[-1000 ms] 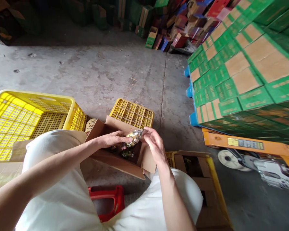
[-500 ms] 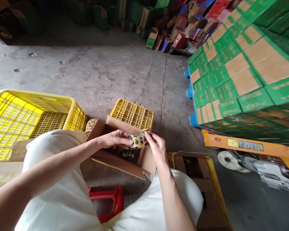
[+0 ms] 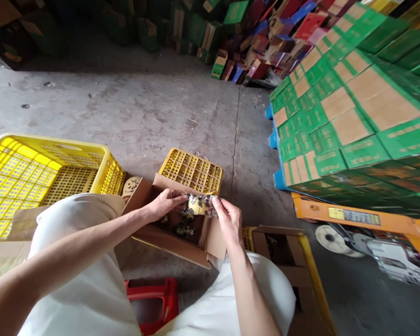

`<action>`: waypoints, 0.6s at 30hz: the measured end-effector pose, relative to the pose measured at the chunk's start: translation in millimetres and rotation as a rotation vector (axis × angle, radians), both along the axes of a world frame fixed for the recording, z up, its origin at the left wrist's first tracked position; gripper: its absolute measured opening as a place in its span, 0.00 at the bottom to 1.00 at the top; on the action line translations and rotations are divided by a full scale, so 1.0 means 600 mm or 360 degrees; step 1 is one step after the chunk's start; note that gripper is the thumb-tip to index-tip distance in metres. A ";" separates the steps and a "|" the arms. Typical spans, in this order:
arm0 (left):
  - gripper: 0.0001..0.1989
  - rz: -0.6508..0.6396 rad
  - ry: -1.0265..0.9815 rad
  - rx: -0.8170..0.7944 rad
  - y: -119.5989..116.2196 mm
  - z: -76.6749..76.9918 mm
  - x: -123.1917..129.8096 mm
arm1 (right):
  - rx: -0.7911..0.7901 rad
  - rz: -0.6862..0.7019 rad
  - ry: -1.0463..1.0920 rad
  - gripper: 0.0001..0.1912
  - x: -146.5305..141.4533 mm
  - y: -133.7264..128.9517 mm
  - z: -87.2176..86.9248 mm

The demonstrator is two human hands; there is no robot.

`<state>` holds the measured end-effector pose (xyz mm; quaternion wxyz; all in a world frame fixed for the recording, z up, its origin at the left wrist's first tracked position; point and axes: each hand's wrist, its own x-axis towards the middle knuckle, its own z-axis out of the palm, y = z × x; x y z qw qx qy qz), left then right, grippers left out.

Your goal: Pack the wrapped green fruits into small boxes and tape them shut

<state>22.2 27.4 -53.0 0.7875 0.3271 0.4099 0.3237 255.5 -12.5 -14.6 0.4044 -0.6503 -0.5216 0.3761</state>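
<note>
A small clear plastic packet (image 3: 199, 205), printed with dark marks and yellowish inside, is stretched between my hands. My left hand (image 3: 167, 204) pinches its left end, and my right hand (image 3: 228, 213) pinches the right end. What the packet contains cannot be made out. Below it stands an open cardboard box (image 3: 215, 238) with its flaps spread. Inside that box lie several similar dark-printed packets (image 3: 185, 230), partly hidden by my left hand and the flaps.
A yellow crate (image 3: 107, 161) stands at left, and an upturned yellow crate (image 3: 192, 170) lies behind the box. Another open carton (image 3: 283, 252) is by my right knee. A red stool (image 3: 170, 298) sits below. Green cartons (image 3: 336, 135) are stacked beside an orange pallet jack (image 3: 318, 208).
My hands have drawn the packet out flatter and straighter between them. More of the packets in the box shows below. The whole view has shifted slightly.
</note>
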 end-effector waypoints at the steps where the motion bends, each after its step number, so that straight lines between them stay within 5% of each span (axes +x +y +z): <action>1: 0.29 -0.0011 0.0013 0.0024 0.000 -0.001 0.000 | 0.0007 0.0003 -0.0015 0.29 0.000 0.000 0.001; 7: 0.29 -0.0148 -0.0072 -0.0117 -0.004 0.000 -0.007 | 0.0016 -0.0007 0.0007 0.29 -0.002 -0.003 0.000; 11: 0.39 -0.0181 -0.0199 -0.0009 -0.009 0.008 -0.009 | -0.0046 0.0043 0.0089 0.26 -0.002 -0.003 -0.009; 13: 0.35 -0.0171 -0.0191 0.0053 -0.010 0.010 -0.009 | -0.0053 0.0084 0.0173 0.24 0.000 -0.003 -0.012; 18: 0.27 -0.0090 -0.0103 0.0165 -0.008 0.009 -0.009 | 0.0050 0.0496 0.0111 0.41 0.004 -0.010 -0.008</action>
